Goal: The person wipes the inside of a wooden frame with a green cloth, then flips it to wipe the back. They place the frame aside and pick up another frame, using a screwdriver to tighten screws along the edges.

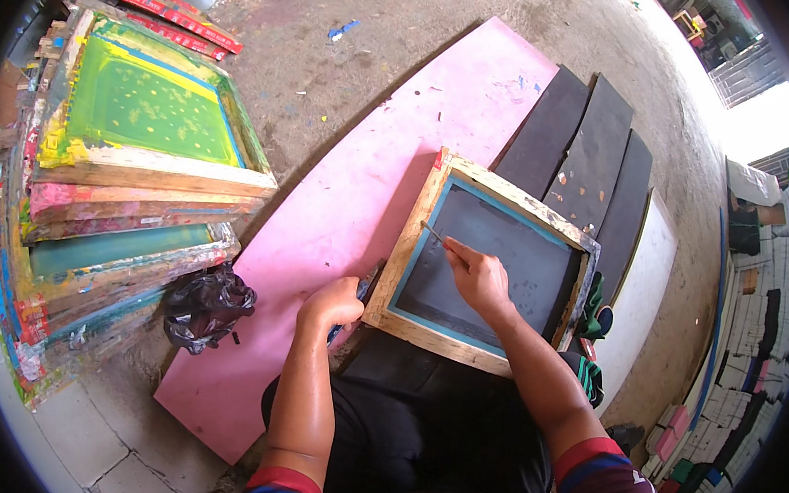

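Observation:
A wooden screen-printing frame (437, 346) with dark grey mesh (511, 239) and a blue-green border lies tilted before me, above my knees. My right hand (480, 279) is over the mesh, its fingers closed on a thin, pointed metal tool (432, 232). The tool's tip reaches the mesh near the frame's left side; most of its handle is hidden in my grip. Beside the frame's lower left corner, my left hand (333, 306) is curled closed. Something dark blue shows at its fingers, too covered to name.
A long pink board (388, 147) lies on the floor under and beyond the frame. Black boards (587, 144) and a white board (636, 277) lie to the right. At left stand stacked, paint-stained screens (147, 108) and a black plastic bag (207, 305).

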Demonstrator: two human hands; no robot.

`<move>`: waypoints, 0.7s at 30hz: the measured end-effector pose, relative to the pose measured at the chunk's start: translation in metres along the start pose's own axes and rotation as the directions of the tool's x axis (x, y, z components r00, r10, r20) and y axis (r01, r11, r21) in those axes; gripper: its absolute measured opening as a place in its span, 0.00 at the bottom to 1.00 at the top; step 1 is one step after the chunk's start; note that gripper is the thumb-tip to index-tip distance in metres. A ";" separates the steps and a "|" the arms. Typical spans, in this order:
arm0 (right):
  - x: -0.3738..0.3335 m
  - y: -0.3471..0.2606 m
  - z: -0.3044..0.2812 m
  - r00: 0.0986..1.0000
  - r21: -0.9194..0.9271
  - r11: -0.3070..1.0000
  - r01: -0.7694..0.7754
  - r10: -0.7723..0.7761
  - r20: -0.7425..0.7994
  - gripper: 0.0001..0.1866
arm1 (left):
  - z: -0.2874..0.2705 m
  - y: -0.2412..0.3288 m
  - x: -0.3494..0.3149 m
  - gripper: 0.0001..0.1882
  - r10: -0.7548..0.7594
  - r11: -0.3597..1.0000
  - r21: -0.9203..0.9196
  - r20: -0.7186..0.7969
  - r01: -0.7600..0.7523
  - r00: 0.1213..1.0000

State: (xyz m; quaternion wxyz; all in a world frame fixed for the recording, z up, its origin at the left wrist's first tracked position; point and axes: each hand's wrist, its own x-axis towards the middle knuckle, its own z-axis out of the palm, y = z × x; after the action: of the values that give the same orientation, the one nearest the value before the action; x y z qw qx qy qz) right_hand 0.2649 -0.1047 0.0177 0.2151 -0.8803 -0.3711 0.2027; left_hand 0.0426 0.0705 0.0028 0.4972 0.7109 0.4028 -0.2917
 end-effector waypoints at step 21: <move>0.005 0.015 0.014 0.996 0.251 0.964 -0.085 0.072 0.060 0.18 | 0.002 0.003 0.000 0.19 -0.017 0.999 0.036 -0.004 0.018 1.000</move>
State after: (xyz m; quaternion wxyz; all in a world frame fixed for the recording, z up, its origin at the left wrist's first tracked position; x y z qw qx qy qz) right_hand 0.2696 -0.1074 -0.0027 0.3080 -0.8543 -0.3122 0.2790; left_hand 0.0452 0.0681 0.0036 0.4809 0.7168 0.4047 -0.3018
